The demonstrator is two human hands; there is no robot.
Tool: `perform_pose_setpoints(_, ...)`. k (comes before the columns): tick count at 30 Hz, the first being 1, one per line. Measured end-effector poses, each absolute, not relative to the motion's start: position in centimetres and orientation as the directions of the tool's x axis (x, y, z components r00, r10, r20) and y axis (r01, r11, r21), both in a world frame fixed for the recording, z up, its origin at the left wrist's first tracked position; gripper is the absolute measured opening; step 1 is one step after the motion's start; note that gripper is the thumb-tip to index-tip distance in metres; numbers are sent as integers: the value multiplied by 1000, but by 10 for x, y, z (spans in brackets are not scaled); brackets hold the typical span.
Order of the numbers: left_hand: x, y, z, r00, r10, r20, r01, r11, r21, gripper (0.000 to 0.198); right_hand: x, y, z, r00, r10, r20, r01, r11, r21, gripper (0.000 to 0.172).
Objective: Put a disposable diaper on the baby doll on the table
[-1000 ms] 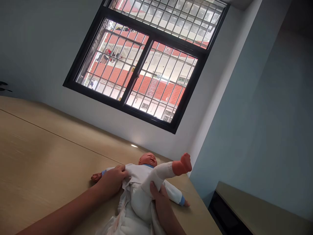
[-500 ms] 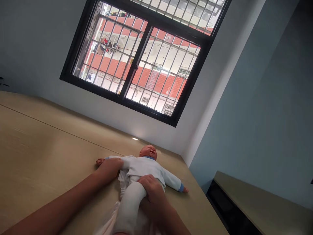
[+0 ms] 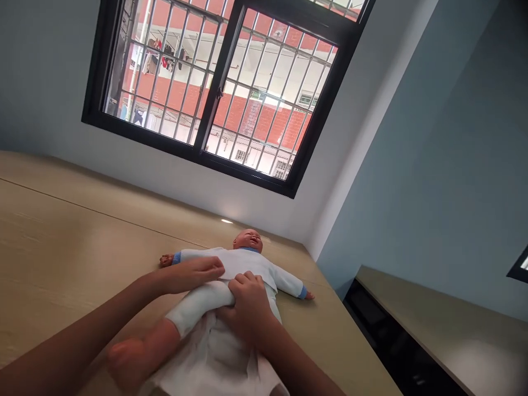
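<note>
A baby doll [image 3: 251, 264] in a white top with blue cuffs lies on its back on the wooden tabletop [image 3: 82, 242], arms spread. My right hand [image 3: 247, 302] is wrapped over the doll's bent knee near its waist. That leg, in a white trouser leg [image 3: 198, 308], slants to the lower left and ends in a bare, blurred foot [image 3: 132, 357]. Over the doll's belly, beside the top's hem, my left hand [image 3: 200, 273] reaches with fingers stretched and lightly bent, holding nothing visible. White cloth [image 3: 214, 357] lies bunched around the doll's lower body.
A black-framed barred window [image 3: 206, 154] is in the wall behind the table. At the right, past the table's edge, stands a lower wooden-topped unit [image 3: 429, 319] with a dark front. A blue-grey wall [image 3: 433, 165] rises behind it.
My left hand has left the doll's sleeve and moved over its belly. The held leg has swung left, bringing its bare foot into view. The camera has tilted down slightly.
</note>
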State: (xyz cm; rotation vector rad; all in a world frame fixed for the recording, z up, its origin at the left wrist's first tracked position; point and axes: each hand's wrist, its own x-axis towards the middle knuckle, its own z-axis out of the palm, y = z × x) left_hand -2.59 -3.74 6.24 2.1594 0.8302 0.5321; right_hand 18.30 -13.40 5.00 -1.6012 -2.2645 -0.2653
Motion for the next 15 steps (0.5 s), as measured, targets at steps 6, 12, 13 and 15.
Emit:
perform_pose_setpoints(6,-26,-62,67,789,612,-47,467,-550,692,68,188,-137,46,-340,856,390,916,395,-66,33)
perform_pose_setpoints(12,-30,-75,86,757,652,50,518,-645,562,61,210,-156,62,-396,797,456,760,563,-324,24)
perform_pose_setpoints(13,-31,-76,88,743,667,55,535,-641,550,63,212,-162,66,-405,804,434,724,572,-384,16)
perform_pose_setpoints(15,-31,-79,90,726,686,47,559,-629,540,66,211,-173,74,-457,833,311,659,552,-510,6)
